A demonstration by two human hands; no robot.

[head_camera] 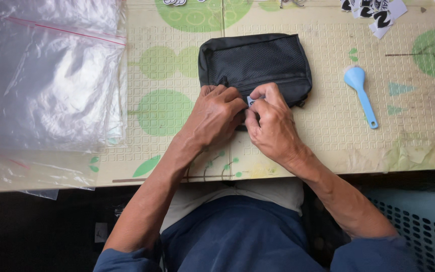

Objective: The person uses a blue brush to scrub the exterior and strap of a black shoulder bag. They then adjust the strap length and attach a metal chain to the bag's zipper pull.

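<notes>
Black pouch [256, 63] under both hands [245, 118]

pouch [255, 63]: black mesh | spoon [359, 90]: light blue | mat [328, 136]: cream, green circles | basket [424, 226]: pale blue

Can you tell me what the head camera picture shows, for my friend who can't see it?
Both hands, left hand and right hand, pinch a small tag at the near edge of a black pouch on a patterned mat. Clear plastic bags lie left, a blue scoop right.

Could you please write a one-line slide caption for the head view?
Both hands, left and right, pinch a small tag at the black pouch's near edge.
</notes>
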